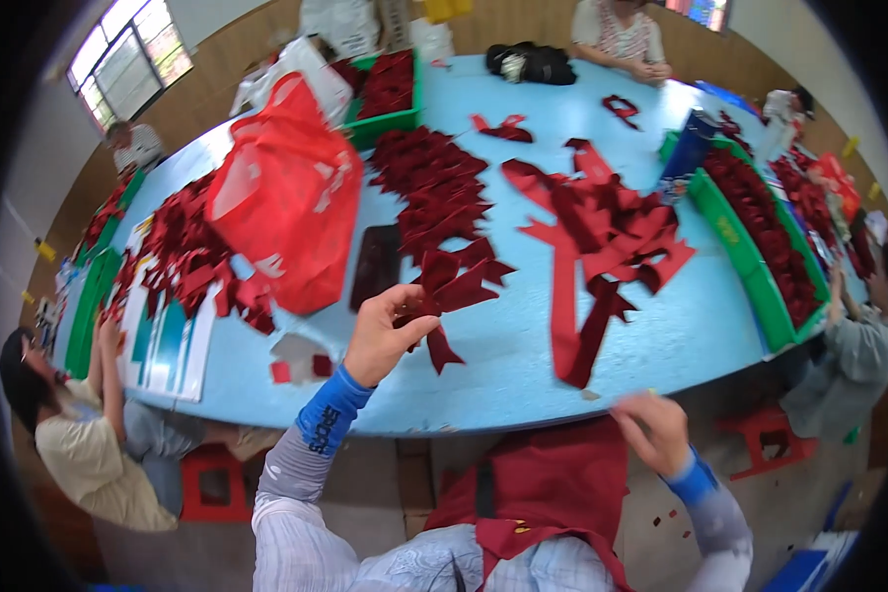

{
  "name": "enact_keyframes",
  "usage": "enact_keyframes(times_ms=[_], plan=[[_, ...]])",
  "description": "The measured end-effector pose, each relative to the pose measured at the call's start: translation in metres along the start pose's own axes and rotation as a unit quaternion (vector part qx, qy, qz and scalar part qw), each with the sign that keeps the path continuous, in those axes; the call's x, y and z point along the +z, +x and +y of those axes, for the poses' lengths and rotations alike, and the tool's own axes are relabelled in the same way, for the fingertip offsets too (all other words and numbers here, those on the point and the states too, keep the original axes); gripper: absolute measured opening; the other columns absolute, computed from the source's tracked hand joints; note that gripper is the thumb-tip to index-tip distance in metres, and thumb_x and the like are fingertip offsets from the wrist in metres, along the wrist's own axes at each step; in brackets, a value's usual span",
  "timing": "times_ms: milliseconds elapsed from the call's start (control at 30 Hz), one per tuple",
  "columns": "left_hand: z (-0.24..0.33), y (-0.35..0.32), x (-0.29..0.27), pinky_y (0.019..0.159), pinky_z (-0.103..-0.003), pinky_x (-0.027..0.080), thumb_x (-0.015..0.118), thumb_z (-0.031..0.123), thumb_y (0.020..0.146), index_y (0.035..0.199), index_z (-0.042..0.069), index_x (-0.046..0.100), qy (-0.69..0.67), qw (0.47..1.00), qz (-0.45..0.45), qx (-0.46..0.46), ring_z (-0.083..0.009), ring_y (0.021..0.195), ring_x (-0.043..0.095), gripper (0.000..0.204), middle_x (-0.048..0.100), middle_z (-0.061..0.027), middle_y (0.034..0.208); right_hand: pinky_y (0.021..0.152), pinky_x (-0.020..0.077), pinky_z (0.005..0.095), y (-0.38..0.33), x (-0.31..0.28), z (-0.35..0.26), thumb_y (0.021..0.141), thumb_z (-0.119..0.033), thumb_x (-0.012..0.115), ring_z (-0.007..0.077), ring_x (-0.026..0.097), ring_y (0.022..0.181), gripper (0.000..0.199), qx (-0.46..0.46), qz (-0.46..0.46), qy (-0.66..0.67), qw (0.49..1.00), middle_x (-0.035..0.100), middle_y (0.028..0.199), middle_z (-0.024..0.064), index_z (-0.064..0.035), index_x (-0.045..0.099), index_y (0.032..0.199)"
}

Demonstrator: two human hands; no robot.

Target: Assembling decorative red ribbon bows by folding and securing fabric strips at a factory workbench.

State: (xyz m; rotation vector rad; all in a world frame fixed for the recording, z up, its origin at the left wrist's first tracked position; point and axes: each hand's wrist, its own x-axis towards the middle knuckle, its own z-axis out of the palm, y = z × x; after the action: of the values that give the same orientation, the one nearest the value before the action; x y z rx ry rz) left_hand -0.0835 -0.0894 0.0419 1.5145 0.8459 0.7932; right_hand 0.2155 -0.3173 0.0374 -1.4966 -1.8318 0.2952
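My left hand (pixel 390 331) is closed around a dark red ribbon bow (pixel 454 286) with notched ends, held above the blue table near its front edge. Just beyond it, a row of similar dark red bows (pixel 429 187) runs away across the tabletop. My right hand (pixel 656 432) hangs off the table's front edge, thumb and fingers apart, with nothing visible in it. The fingertips there are slightly blurred. Ahead of that hand lies a loose pile of red ribbon strips (pixel 612 222), one long strip trailing toward the edge.
Left of the row are a dark flat phone-like object (pixel 376 266) and a red bag (pixel 291 197). Green bins (pixel 750 257) of red pieces stand at the right and back. A blue can (pixel 689 158) is beside the right bin. Several people sit around the blue table (pixel 464 395).
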Motion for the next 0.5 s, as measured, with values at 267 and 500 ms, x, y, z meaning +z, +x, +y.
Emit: enact_keyframes(times_ms=[267,500], plan=[[-0.039,0.071,0.071,0.057,-0.02,0.045,0.067,0.0,0.077,0.103,-0.001,0.059,-0.058,0.994,-0.074,0.053,-0.0058,0.07,0.057,0.027,0.064,-0.0026,0.088,0.068,0.0497,0.0265,0.165,0.079,0.045,0.083,-0.018,0.068,0.0127,0.061,0.076,0.033,0.12,0.054,0.237,0.962,0.066,0.088,0.0067,0.0023,0.06,0.107],[-0.044,0.073,0.055,0.063,-0.021,0.044,0.068,0.003,0.077,0.105,0.002,0.059,-0.123,0.991,-0.036,-0.036,-0.0064,0.074,0.057,0.029,0.063,-0.0021,0.089,0.054,0.0433,0.0192,0.181,0.119,0.079,0.085,-0.023,0.068,0.0052,0.055,0.06,0.019,0.225,-0.005,0.512,0.829,0.065,0.077,0.0005,-0.0057,0.063,0.092]])
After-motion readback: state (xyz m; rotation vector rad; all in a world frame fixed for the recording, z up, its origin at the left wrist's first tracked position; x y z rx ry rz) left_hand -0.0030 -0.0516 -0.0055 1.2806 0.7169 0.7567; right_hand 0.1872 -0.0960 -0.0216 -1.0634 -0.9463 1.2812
